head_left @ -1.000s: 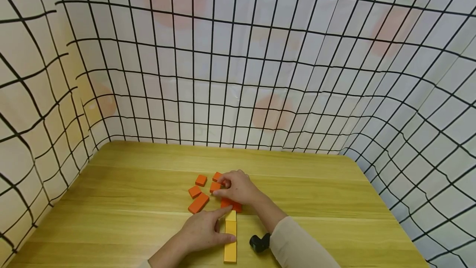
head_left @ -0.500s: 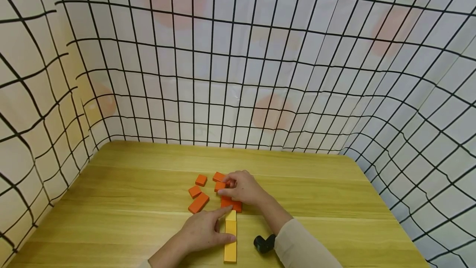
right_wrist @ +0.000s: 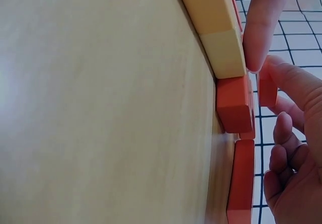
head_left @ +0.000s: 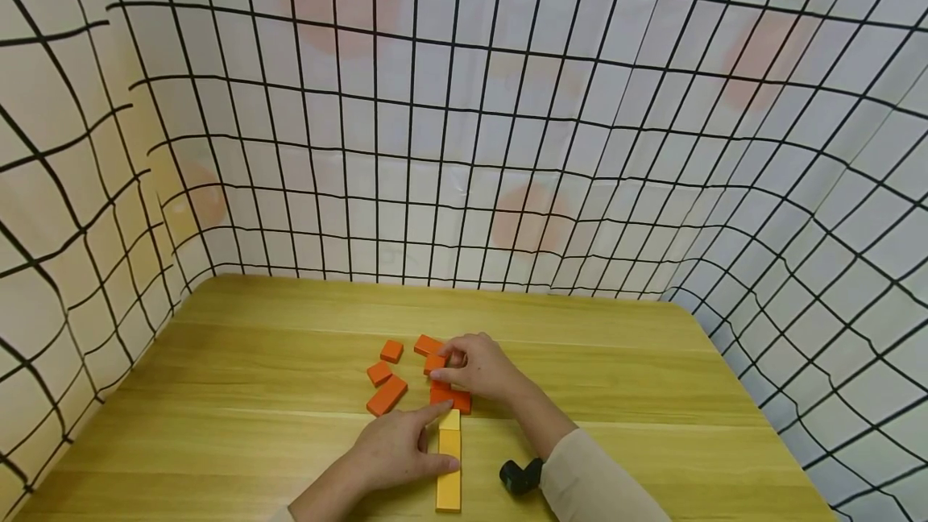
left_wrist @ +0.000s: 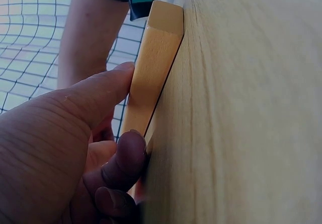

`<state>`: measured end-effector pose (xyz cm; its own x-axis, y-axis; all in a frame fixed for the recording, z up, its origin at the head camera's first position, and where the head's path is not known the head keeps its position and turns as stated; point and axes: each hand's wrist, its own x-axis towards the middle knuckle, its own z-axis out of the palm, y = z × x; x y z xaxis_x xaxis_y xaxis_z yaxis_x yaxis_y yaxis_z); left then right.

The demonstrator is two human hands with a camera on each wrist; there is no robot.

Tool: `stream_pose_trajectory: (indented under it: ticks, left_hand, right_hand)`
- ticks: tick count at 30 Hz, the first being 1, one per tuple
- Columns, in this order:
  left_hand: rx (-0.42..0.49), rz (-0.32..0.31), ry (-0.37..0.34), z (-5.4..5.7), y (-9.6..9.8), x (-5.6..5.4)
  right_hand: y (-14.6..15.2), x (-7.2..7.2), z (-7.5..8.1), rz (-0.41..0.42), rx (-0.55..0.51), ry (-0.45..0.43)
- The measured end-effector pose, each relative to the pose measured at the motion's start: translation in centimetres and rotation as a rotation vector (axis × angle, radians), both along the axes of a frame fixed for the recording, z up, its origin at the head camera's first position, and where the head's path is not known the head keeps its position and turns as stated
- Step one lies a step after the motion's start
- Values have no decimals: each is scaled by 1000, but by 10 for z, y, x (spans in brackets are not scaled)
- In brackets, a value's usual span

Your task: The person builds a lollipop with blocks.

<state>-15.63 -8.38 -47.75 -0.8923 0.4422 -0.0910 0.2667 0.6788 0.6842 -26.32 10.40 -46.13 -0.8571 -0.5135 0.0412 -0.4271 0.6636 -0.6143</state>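
Note:
My right hand pinches a small orange block between thumb and index finger, held a little off the table beside the laid-out row. Below it lies a crosswise red-orange block, touching the end of a line made of a pale yellow block and longer yellow blocks. My left hand lies along this line, its straight index fingertip at the red-orange block. In the left wrist view the thumb rests on a yellow block, other fingers bent beside it.
Loose orange blocks lie at the left: a long one and two small ones, one nearer and one farther. Another orange block lies beyond the right hand. A black device sits at the right sleeve. Black wire mesh encloses the table.
My right hand has moved slightly to the right, carrying the small orange block over toward the crosswise red-orange block. The left hand stays where it was.

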Motion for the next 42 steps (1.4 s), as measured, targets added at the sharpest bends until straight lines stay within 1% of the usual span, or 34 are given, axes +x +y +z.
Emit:
stream_pose_trajectory:
  ticks: [7,10,18,28,34,42]
  left_hand:
    - [1,-5,28,-1,0,0]
    - [1,-8,35,-1,0,1]
    - [-4,0,23,1,0,2]
    - [-1,0,33,1,0,3]
    - [0,1,41,1,0,3]
    - [1,2,33,-1,0,2]
  right_hand:
    - [5,0,-3,-26,73,36]
    - [7,1,-4,-27,66,37]
    - [14,3,-5,-52,57,25]
    - [23,5,-3,-44,55,52]
    - [27,6,-5,-53,46,30]
    - [32,7,-5,-57,21,-6]
